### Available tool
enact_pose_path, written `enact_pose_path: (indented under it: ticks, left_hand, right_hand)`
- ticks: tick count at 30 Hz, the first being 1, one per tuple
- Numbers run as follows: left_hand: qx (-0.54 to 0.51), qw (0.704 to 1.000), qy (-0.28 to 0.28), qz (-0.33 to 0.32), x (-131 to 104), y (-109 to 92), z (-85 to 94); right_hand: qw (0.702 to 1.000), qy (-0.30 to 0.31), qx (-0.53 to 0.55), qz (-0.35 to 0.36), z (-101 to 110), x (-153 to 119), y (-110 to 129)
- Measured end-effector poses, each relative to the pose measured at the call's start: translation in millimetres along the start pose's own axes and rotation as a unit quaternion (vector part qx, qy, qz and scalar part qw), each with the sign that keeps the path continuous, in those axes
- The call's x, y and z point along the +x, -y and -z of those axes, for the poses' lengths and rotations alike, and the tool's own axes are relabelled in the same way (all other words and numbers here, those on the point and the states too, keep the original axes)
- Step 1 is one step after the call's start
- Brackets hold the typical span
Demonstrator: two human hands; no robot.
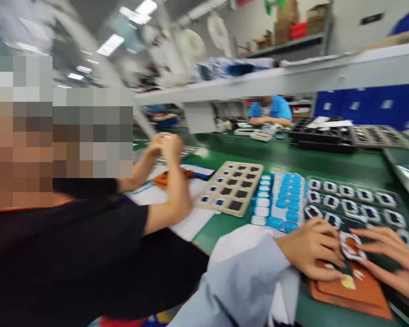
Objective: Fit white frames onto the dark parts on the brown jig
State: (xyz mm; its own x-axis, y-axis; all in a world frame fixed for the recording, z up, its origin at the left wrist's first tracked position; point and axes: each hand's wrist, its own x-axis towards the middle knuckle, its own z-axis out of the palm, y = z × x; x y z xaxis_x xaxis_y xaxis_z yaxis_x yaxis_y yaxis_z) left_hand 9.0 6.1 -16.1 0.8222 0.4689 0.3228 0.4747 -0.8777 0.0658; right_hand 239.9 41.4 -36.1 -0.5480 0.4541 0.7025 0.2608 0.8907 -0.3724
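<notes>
Greens, blues and browns across a workbench

The bench top (286,159) is dark green. An orange-brown pad (361,290) carries a small yellow mark; the small part (351,245) above it is white-rimmed with a brown centre. A light blue-grey sleeve (245,272) sits beside them. One sheet (282,200) holds rows of bright blue and white pieces. The beige tray (233,186) shows a grid of black squares, some edged in white and blue. A dark tray (354,200) bears white-ringed black parts. The neighbouring person's shirt (71,254) is black; a distant worker's top (276,108) is bright blue. Black trays (323,134) and deep blue bins (371,106) stand behind.
</notes>
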Motion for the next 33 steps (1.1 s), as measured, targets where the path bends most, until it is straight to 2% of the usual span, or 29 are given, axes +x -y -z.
enact_pose_path:
  ticks: [2,4,7,10,17,22,29,33]
  left_hand:
    - [-0.065,0.992,-0.11,0.01,-7,6,-8.3]
    - [-0.086,0.975,-0.203,0.038,-14,9,-11.4]
    - [-0.077,0.956,-0.269,0.088,-19,5,-7.0]
    - [-0.072,0.955,-0.265,0.115,-17,-1,-1.7]
    - [-0.076,0.959,-0.246,0.12,-17,1,-3.7]
    - [-0.068,0.962,-0.237,0.115,-19,1,-2.2]
    - [-0.079,0.97,-0.184,0.14,-22,1,-4.9]
    - [-0.156,0.954,-0.22,0.131,-19,3,-6.5]
  right_hand:
    - [0.999,0.04,0.018,0.018,9,-8,2]
    - [0.997,0.052,0.04,0.037,7,-7,4]
    - [0.997,0.039,0.062,0.028,-3,-3,10]
    - [0.996,0.04,0.081,0.021,-8,-3,15]
    - [0.991,0.106,0.067,0.039,0,-3,10]
    - [0.993,0.101,0.052,0.032,0,-3,12]
    - [0.994,0.105,0.021,0.018,-3,-5,15]
    - [0.993,0.112,0.017,0.017,-4,-4,16]
